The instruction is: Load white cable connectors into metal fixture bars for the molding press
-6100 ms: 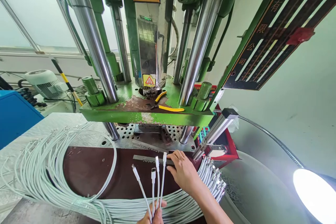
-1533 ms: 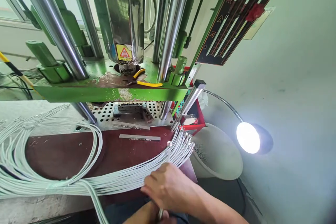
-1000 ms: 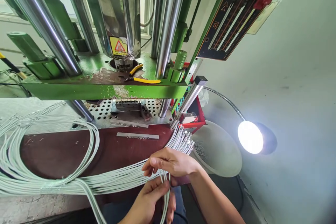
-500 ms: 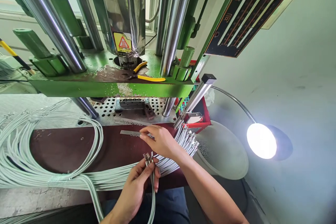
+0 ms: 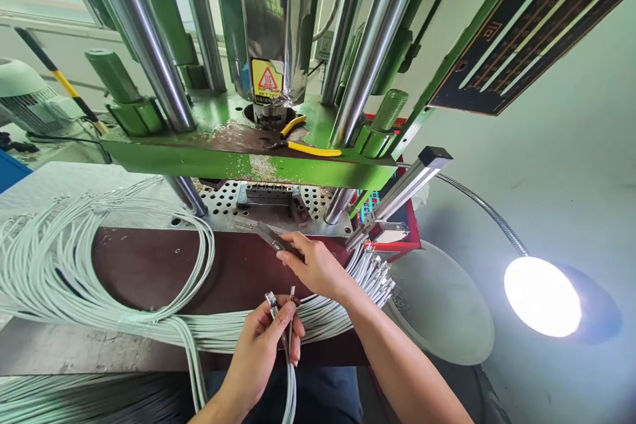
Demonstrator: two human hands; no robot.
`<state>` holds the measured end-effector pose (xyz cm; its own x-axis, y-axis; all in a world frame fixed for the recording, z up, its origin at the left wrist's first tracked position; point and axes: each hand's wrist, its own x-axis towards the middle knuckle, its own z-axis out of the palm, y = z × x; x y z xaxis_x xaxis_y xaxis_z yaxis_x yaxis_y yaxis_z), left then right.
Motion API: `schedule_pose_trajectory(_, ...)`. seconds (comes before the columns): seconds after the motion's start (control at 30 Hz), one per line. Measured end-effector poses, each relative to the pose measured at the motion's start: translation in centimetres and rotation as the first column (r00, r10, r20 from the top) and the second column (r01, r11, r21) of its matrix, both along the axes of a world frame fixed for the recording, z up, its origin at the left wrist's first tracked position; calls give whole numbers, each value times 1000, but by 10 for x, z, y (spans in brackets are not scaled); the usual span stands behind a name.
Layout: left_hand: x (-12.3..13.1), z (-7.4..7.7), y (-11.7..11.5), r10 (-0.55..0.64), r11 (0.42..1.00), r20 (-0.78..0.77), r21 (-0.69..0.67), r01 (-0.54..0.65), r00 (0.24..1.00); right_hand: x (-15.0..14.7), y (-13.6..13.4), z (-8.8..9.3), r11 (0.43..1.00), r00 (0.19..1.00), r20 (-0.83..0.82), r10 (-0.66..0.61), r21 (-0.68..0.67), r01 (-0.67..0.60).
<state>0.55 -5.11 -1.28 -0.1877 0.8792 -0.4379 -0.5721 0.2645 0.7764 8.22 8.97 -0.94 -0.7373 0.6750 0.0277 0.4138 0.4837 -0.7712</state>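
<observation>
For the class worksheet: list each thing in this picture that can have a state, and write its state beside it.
Left hand: closed around several cables
Cables in that hand: connector ends pointing up
Right hand: gripping a metal strip
Metal strip: held tilted
Pliers: handles spread, lying on the green plate
Green plate: raised above the perforated plate
Lamp: lit
Large cable bundle: looped at left
</observation>
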Motion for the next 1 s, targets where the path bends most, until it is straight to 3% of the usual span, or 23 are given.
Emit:
schedule_pose_trajectory(0.07, 0, 1, 2, -22, 999, -36, -26, 21, 999, 6, -1, 2, 964, 989, -147, -8, -263, -31)
schedule_pose_trajectory(0.13, 0, 3, 5, -55, 997, -67, -60, 51, 996, 9, -1, 2, 890, 979, -205, -17, -448, -79)
schedule_pose_trajectory(0.27, 2, 7, 11, -115, 990, -140, -102, 102, 983, 14, 0, -2, 793, 971, -239, -25, -596, -126)
schedule_pose_trajectory(0.5, 11, 10, 20, -155, 980, -201, -155, 125, 967, 20, 7, -6, 766, 966, -257, -6, -623, -160)
schedule_pose_trajectory(0.67, 15, 10, 25, -92, 984, -277, -170, 45, 957, 21, 9, -7, 815, 970, -241, 21, -558, -157)
schedule_pose_trajectory(0.8, 16, 10, 28, -109, 981, -317, -187, 51, 942, 21, 7, -6, 842, 979, -202, 30, -523, -133)
schedule_pose_trajectory(1.0, 12, 11, 28, -156, 972, -231, -207, 108, 960, 24, 11, -2, 817, 978, -195, 74, -551, -172)
